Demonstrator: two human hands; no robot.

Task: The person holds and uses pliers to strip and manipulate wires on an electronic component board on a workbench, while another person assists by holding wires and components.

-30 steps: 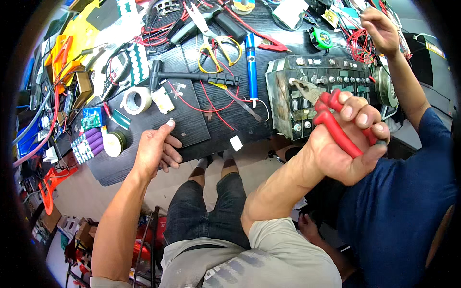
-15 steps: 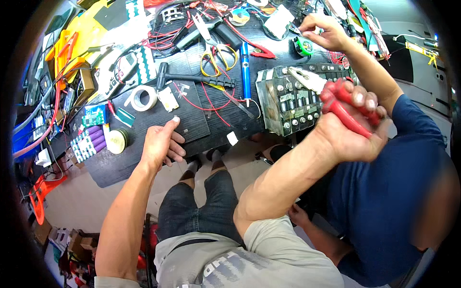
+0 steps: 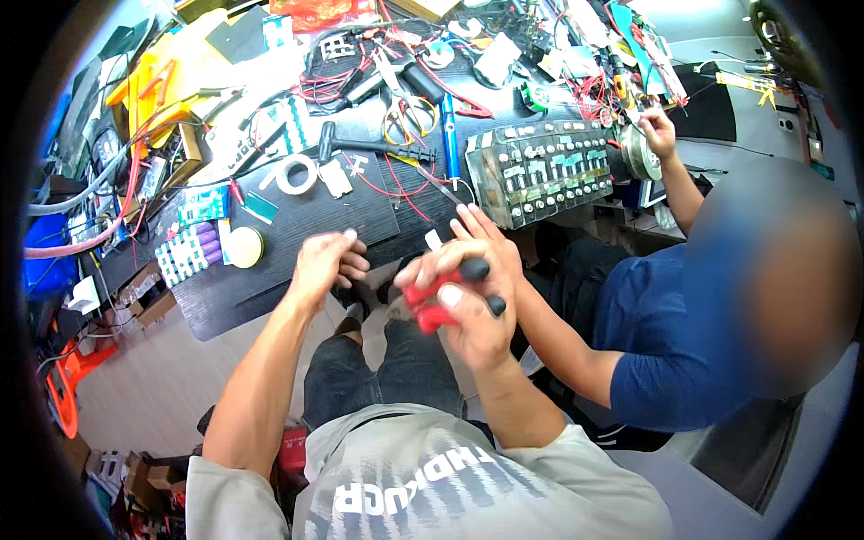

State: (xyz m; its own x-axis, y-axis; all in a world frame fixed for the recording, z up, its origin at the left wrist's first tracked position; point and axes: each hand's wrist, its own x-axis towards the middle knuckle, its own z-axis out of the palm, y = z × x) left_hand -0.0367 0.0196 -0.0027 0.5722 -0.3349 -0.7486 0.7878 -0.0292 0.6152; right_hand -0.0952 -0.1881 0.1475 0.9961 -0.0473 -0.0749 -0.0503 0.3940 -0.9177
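Red-handled pliers with two black ends are gripped in my right hand in front of the table edge. Blur and fingers hide their jaws. A co-worker's hand lies right against my right hand, its fingers stretched toward the table; whether it touches the pliers I cannot tell. My left hand hovers at the table's front edge, fingers loosely curled and apart, holding nothing. Just behind the co-worker's hand stands a wrapped battery pack with rows of metal terminals.
On the dark table lie a hammer, yellow-handled scissors, a blue pen-like tool, a tape roll and purple cells. Wires clutter the back. The co-worker in navy sits close on my right.
My right hand has come left and toward me, away from over the battery pack. The co-worker's near arm has reached in beside it; their other hand moved right. My left hand shifted slightly right.
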